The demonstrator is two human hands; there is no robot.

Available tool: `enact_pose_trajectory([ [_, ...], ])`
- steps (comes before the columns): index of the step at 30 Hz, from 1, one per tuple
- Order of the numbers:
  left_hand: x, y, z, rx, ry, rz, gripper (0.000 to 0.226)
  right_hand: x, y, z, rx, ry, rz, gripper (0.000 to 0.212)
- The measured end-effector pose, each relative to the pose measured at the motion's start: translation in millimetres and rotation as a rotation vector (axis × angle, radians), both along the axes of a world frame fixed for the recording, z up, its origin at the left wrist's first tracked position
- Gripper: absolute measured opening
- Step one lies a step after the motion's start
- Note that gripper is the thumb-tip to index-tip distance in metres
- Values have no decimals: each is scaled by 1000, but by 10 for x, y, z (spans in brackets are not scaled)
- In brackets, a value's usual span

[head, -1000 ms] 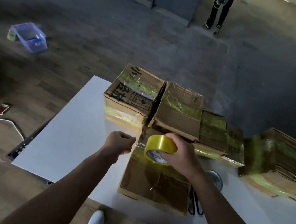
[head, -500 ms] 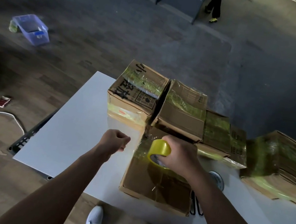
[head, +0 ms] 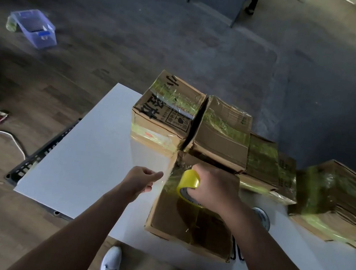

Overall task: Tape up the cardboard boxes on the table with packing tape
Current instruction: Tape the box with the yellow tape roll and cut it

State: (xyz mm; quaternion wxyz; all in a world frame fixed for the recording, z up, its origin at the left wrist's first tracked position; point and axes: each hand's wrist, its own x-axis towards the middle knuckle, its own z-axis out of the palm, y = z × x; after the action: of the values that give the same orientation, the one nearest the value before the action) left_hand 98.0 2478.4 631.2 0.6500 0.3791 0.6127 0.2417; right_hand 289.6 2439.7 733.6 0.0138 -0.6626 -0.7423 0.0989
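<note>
Roll of yellow packing tape [head: 189, 184] now sits lower than one second ago. The right hand [head: 213, 188] has brought it down against the far end of the near cardboard box [head: 190, 229] and turned it nearly edge-on; earlier its open core faced the camera. Right fingers are wrapped round the roll. The left hand [head: 140, 181] has barely moved. It is clenched just left of the box, fingers [head: 154, 175] pinching the free end, with the clear strip [head: 167, 179] stretched between hand and roll. The box sits at the near edge of the white bench [head: 80, 166], touching the taped boxes [head: 223, 132] behind.

Reading: strip paid out and about to be laid down; this box not yet sealed along the new line.
</note>
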Motion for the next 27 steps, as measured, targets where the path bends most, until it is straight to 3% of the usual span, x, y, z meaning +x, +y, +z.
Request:
enact_pose_trajectory([
  [9,180,-87,-277,-204,-266,94,37,16,-62,-70,-18,75,-55,46],
  [14,208,-105,-343,-222,-223,134,38,19,-71,-76,-14,85,-53,46],
  [19,292,-160,-411,-413,-228,196,45,36,-88,-91,-35,135,-62,46],
  [23,395,-186,-376,-303,-20,153,44,40,-90,-125,27,93,-47,46],
  [27,433,-168,-148,98,312,137,23,43,-88,-161,42,88,-49,48],
])
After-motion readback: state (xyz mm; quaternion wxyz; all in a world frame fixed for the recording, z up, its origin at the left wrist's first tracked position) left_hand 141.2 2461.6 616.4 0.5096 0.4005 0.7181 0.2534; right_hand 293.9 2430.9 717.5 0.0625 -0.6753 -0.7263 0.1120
